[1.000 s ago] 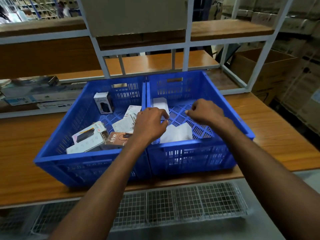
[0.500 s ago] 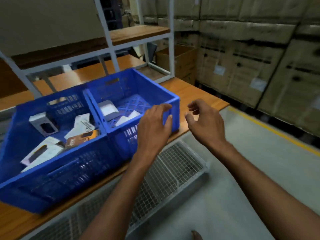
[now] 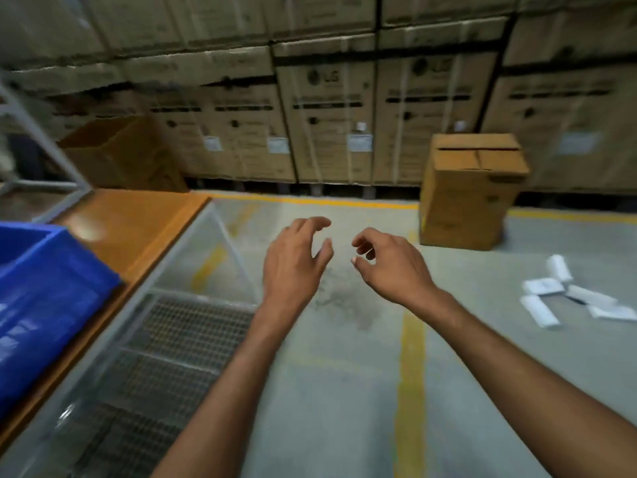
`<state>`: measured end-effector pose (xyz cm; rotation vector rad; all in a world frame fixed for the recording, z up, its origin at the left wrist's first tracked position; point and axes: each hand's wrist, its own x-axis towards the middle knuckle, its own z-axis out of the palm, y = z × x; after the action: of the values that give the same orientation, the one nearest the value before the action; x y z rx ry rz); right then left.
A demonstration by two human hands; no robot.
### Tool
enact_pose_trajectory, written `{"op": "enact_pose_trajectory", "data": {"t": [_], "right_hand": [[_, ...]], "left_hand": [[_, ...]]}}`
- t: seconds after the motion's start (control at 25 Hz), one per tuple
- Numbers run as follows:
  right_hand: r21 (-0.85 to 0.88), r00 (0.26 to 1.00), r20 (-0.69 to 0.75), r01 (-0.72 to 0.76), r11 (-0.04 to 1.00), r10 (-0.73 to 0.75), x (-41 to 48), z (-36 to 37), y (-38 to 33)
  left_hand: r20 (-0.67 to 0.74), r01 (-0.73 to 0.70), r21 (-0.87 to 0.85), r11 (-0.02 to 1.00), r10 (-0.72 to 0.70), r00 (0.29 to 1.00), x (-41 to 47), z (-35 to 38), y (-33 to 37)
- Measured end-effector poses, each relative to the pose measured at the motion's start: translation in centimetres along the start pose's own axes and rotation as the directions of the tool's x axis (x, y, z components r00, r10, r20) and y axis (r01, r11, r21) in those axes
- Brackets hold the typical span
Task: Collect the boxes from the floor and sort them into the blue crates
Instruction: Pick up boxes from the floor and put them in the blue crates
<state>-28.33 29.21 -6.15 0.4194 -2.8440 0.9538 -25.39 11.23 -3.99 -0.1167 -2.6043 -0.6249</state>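
Dim indoor light, motion blur throughout, blue crate point(image 3: 41, 305) smeared, glare patch on tabletop point(image 3: 89, 224), wide-angle bending at edges

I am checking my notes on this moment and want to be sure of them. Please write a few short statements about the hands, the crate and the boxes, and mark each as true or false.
1. The left hand and the right hand hold nothing. True.
2. Small white boxes lie on the floor, to the right of both hands. True.
3. The blue crate stands on the floor. False: it stands on the wooden table.
4. The right hand touches the white boxes. False: it is in the air, well apart from them.
5. A brown cardboard box stands upright on the floor. True.
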Motion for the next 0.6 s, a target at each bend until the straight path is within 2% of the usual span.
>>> {"op": "enact_pose_trajectory", "data": {"t": [0.16, 0.32, 0.48, 0.6], "right_hand": [[-0.046, 0.985, -0.026, -0.169, 0.985, 0.168, -5.5, -8.3, 13.6], [-0.078, 0.938, -0.077, -0.345, 0.935, 0.339, -10.5, -16.3, 25.4], [-0.034, 0.865, -0.174, -0.482, 0.875, 0.47, -12.5, -23.0, 34.7], [0.002, 0.815, -0.22, -0.55, 0.835, 0.537, -12.2, -26.3, 40.9]], "left_hand": [[0.11, -0.073, -0.115, 0.991, 0.086, 0.99, 0.5, 10.7, 13.0], [0.21, -0.141, -0.199, 0.97, 0.183, 0.961, 0.1, 19.8, 26.0], [0.304, -0.184, -0.233, 0.955, 0.251, 0.919, 1.6, 26.3, 35.4], [0.352, -0.233, -0.246, 0.941, 0.31, 0.883, 3.8, 30.8, 39.7]]}}
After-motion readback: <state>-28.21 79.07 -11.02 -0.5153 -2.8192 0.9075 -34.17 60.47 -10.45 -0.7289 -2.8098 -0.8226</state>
